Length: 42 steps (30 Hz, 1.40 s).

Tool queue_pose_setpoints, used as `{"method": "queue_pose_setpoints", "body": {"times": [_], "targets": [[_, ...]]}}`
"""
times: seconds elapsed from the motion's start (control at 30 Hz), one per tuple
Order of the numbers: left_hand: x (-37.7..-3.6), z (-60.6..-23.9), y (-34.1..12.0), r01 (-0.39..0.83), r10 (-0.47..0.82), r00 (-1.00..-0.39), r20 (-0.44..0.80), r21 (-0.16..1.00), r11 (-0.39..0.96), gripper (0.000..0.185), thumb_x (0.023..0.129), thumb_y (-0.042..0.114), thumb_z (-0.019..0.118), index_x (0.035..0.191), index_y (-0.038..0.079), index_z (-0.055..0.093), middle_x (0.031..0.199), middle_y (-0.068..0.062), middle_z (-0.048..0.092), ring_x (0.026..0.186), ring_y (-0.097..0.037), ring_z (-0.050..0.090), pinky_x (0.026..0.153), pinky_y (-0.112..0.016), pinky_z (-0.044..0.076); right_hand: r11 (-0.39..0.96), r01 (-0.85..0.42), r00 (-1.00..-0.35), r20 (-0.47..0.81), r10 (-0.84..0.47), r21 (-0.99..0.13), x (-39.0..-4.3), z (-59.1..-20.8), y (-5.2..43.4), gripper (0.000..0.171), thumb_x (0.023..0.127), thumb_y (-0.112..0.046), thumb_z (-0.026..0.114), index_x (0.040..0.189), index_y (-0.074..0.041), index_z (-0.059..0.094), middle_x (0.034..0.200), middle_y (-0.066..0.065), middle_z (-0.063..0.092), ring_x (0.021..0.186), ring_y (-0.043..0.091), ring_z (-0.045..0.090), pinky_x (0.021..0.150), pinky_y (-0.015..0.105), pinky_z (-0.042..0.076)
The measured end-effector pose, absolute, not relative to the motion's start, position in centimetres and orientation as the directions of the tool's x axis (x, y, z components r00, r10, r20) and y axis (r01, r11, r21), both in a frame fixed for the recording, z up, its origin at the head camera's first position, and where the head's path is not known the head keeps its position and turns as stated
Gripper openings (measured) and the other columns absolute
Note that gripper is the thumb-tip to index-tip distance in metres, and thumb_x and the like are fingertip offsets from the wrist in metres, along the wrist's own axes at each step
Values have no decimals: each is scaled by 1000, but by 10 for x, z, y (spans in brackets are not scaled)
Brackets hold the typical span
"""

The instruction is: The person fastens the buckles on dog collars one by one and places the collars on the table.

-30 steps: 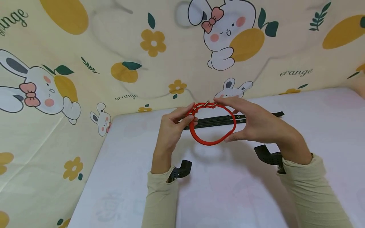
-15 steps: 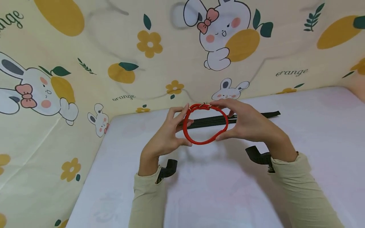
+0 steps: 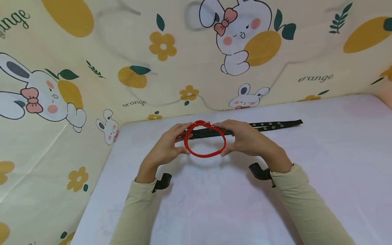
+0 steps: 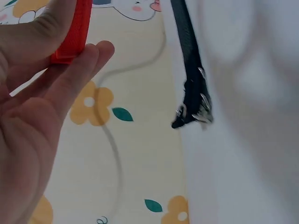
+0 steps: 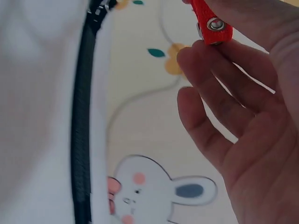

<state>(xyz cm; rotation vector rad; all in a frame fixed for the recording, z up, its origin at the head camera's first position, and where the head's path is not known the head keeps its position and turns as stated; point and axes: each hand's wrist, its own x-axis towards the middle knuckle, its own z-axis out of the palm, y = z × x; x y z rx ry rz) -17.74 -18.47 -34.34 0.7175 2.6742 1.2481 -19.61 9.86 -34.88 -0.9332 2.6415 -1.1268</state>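
A red belt (image 3: pixel 206 156), coiled into a ring, is held over the back part of the table between both hands. My left hand (image 3: pixel 163 144) grips its left side with thumb below and fingers above. On the opposite side, my right hand (image 3: pixel 245 139) grips it the same way. The left wrist view has the red band (image 4: pixel 77 35) between thumb and fingers. A round metal eyelet shows on the red belt (image 5: pixel 217 25) in the right wrist view, where the lower fingers are off the band. Metal pieces sit at the ring's top.
Behind the ring, a folded black belt (image 3: pixel 277 125) with metal eyelets lies along the back of the white table (image 3: pixel 214 204). Its metal-fitted end (image 4: pixel 194 102) shows in the left wrist view. A cream cloth (image 3: pixel 171 75) printed with rabbits and oranges hangs behind and at the left.
Both hands have moved left and slightly lower with the red ring. My left hand has shifted its grip to the ring's left side. More of the black belt's eyelets show.
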Motion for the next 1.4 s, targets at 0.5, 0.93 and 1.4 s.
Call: {"method": "queue_pose_setpoints", "body": {"times": [0.5, 0.93, 1.4], "targets": [[-177, -371, -224, 271, 420, -900, -115, 606, 748, 82, 69, 3, 89, 143, 4, 52, 126, -11, 58, 113, -28, 65, 96, -42, 56, 593, -447, -785, -24, -619, -669, -201, -387, 50, 84, 63, -37, 95, 136, -13, 61, 125, 1, 68, 117, 22, 59, 98, 41, 52], [-177, -382, -218, 290, 389, -883, -264, 344, 893, 88, 69, 18, 92, 146, 6, 50, 133, -12, 62, 127, -32, 52, 103, -48, 51, 702, -484, -776, -115, -620, -521, -194, -405, 32, 83, 69, -37, 91, 141, -13, 56, 140, 6, 58, 135, 28, 45, 110, 46, 43], [-188, -372, -207, 46, 147, -979, -138, 558, 828, 56, 97, 26, 64, 148, 11, 46, 139, -16, 59, 130, -37, 53, 101, -53, 50, 710, -282, -906, -64, -418, -645, -211, -380, 157, 69, 89, -36, 75, 147, -11, 49, 150, 15, 49, 142, 37, 41, 116, 56, 32]]}}
